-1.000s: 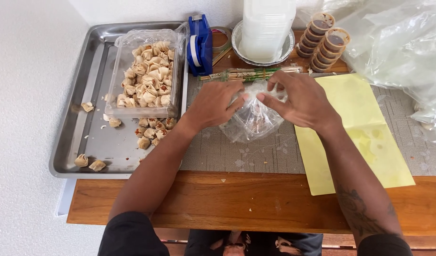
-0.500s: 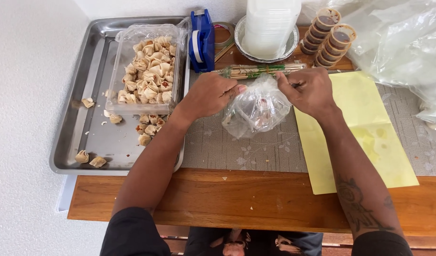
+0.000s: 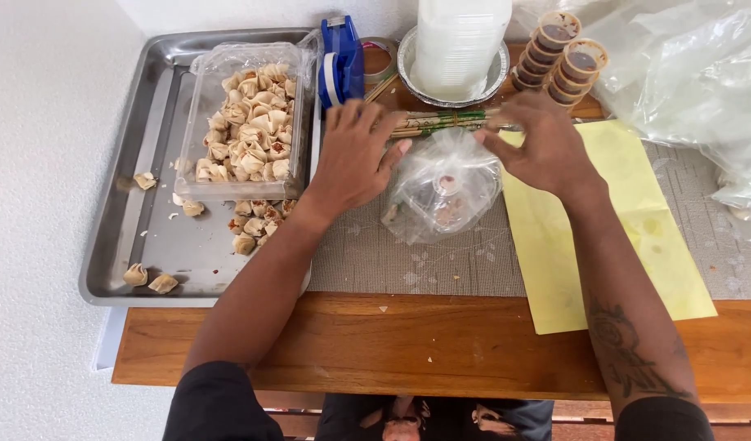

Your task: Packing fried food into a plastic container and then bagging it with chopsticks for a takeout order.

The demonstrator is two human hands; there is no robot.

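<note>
From your head camera: your left hand (image 3: pixel 355 159) and right hand (image 3: pixel 543 147) flanked one clear plastic bag (image 3: pixel 447 194) on the tabletop (image 3: pixel 441 347), fingers spread, touching its gathered top; whether either grip clamped it was unclear. Beyond lay wrapped chopsticks (image 3: pixel 441 122), two stacks of sauce cups (image 3: pixel 559 55), one blue tape dispenser (image 3: pixel 341 61), and one dumpling tub (image 3: pixel 246 122) on a metal tray (image 3: pixel 138 237).

Wooden table (image 3: pixel 441 343) with tray (image 3: pixel 138 245), yellow sheet (image 3: pixel 629 237)

Both hands (image 3: pixel 453 151) on clear bag (image 3: pixel 447 192), by tray (image 3: pixel 138 237).
</note>
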